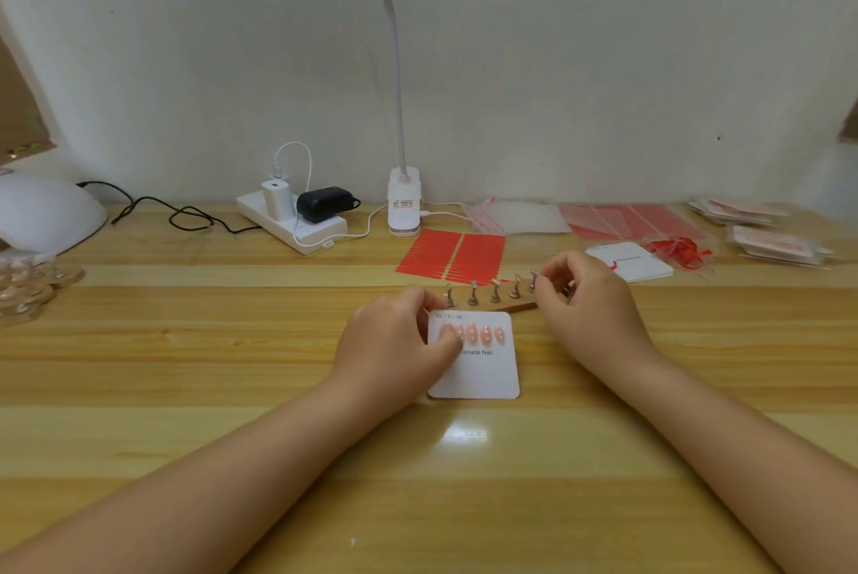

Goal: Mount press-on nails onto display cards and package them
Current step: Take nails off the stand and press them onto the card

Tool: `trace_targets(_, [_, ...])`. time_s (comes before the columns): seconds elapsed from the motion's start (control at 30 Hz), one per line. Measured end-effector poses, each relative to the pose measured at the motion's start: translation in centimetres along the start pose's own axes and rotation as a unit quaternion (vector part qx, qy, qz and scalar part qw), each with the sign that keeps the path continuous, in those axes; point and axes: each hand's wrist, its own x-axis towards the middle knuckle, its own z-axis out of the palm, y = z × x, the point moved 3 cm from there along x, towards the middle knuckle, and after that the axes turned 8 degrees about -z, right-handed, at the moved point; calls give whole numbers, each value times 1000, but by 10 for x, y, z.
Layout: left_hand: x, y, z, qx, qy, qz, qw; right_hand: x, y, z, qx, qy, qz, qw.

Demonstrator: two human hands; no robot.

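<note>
Bench (232,387) of pale wood carries a white display card (483,373) at centre, five pink press-on nails (478,334) in a row near its top edge. Left hand (394,341) rests on the card's left side, thumb pressing the leftmost nail. Right hand (587,299), fingers curled, pinches at the right end of the wooden nail stand (492,295) just behind. Red adhesive strips (452,256) lie beyond, then a clip lamp (405,202).

Lamp: a white clip-on desk lamp (403,206) stands at the wall — its long head lit overhead.
Power strip: a white power strip (297,223) left of the lamp, holding a white charger (277,198) and a black adapter (323,203).
Far left: a white domed device (44,213) — black cord (172,213) trailing beside it.
</note>
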Motion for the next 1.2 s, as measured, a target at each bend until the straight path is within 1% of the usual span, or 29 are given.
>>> trace_targets(0.1, [1,0,1,105,25,28,994,0,8,2,-95,-22,6,995])
trace_targets(0.2, [4,-3,5,151,14,15,988,2,9,2,-151,-42,47,986])
trace_targets(0.33, [6,-6,6,116,17,2,993,4,16,4,-207,-86,71,972])
trace_targets(0.47, [8,-8,7,82,11,-22,996,7,21,10,-277,-156,35,947])
trace_targets(0.6, [8,-9,8,80,11,-21,996,11,27,12,-247,-218,35,943])
trace_targets(0.73, [8,-9,8,61,16,-27,998,15,28,2,-195,-200,9,960])
trace_targets(0.87, [8,-8,6,27,26,-37,999,14,23,-3,-127,-202,-26,971])
trace_targets(1.03, [7,-5,3,8,35,-25,999,15,11,-16,-28,-147,-78,986])
trace_targets(1.2, [3,0,4,13,41,14,999,20,3,-38,38,-59,-70,995])
